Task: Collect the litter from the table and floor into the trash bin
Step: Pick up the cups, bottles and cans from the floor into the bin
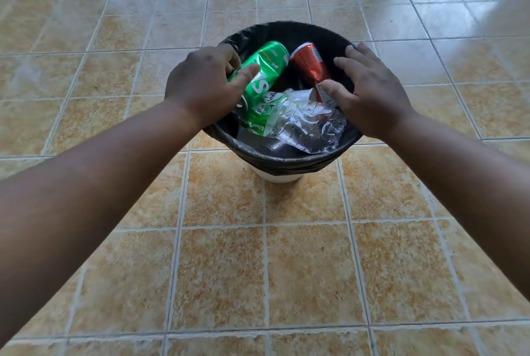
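Note:
A white trash bin with a black liner point(286, 165) stands on the tiled floor in the middle of the head view. Inside it lie a green soda can point(268, 69), a red soda can point(309, 64) and a crushed clear plastic bottle with a green label point(301, 120). My left hand point(200, 89) is over the bin's left rim, thumb and fingers wrapped around the lower end of the green can. My right hand point(372, 97) hovers over the right rim with its fingers spread. Its thumb is next to the red can's lower end, and it grips nothing.
Beige and orange floor tiles point(220, 269) surround the bin on all sides. Bright light reflects off the floor at the far right point(487, 5). No table or loose litter shows in this view.

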The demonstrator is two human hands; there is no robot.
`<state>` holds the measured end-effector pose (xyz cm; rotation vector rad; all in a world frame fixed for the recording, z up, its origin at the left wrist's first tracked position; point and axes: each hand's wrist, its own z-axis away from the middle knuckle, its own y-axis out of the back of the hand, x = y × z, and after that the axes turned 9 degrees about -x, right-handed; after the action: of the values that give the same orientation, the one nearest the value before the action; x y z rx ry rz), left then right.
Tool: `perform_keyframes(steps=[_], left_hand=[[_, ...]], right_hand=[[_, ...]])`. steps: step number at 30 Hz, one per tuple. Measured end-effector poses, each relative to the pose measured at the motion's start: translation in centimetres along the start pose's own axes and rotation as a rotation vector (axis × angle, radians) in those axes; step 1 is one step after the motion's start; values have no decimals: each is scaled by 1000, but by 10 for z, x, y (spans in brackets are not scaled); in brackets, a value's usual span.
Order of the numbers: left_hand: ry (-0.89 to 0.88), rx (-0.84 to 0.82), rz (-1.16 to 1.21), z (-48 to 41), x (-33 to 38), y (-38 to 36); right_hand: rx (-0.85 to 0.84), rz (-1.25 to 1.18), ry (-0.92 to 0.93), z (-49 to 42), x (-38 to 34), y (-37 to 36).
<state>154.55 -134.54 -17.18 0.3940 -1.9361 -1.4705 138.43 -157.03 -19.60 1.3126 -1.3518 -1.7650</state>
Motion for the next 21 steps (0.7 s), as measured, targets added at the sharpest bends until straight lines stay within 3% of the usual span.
perform_keyframes(steps=[6, 12, 21], left_hand=[[11, 94, 102, -1, -13, 1], [134, -155, 190, -2, -27, -16], [152, -190, 254, -1, -32, -23]], right_hand=[[3, -4, -1, 1, -1, 0], [9, -19, -1, 1, -1, 0], [-28, 21, -3, 1, 0, 0]])
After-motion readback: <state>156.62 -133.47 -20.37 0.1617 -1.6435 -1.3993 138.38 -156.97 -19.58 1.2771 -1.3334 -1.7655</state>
